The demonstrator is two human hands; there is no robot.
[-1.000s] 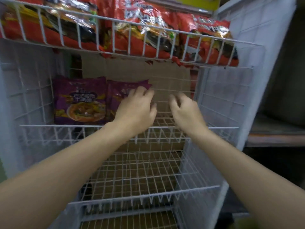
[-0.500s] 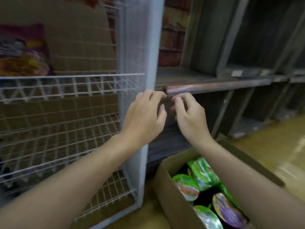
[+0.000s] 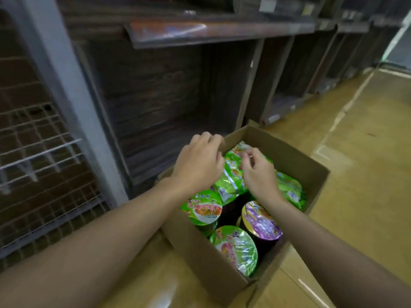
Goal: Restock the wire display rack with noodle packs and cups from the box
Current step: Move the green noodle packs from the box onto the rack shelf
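Wooden shop floor, an open cardboard box (image 3: 307, 161) at 4 o'clock from the wire rack (image 3: 44, 152); my left hand (image 3: 198, 165) and right hand (image 3: 258, 172) hover loosely curled and empty over green noodle packs (image 3: 231, 181) standing edgewise, running 12-to-6 between them, right hand nearer

L hand (image 3: 198, 165) & R hand (image 3: 260, 174) are covering part of the packs (image 3: 231, 183). The fingers (image 3: 204, 138) are curling under, so can't tell if they're gripping anything. Blur is smearing the rack (image 3: 33, 152), which is running off the left edge. Print on the cups (image 3: 204, 207) is smearing, unreadable.
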